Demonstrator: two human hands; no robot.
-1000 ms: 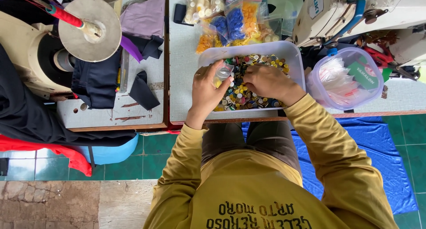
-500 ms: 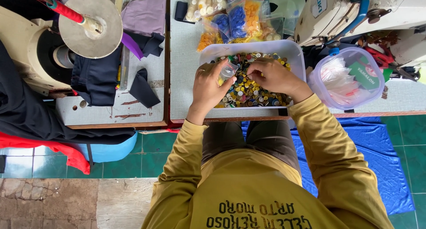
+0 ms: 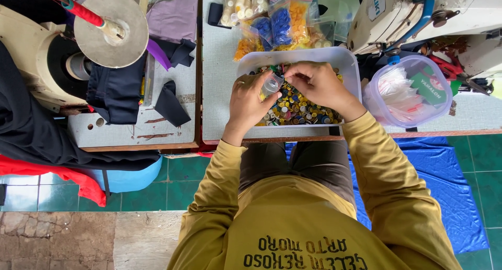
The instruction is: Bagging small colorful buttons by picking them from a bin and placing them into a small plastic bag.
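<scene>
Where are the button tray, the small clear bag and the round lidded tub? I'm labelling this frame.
button tray (image 3: 349,61): head view, right rim.
small clear bag (image 3: 271,84): head view, middle, between both hands.
round lidded tub (image 3: 397,89): head view, clear lid.

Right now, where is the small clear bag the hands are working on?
In the head view, the small clear bag sits centre frame, pinched between the left hand and right hand, just above the white tub of mixed buttons.

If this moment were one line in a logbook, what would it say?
left hand: holds small clear bag | right hand: fingers at bag mouth | below: white tray of mixed buttons
</scene>
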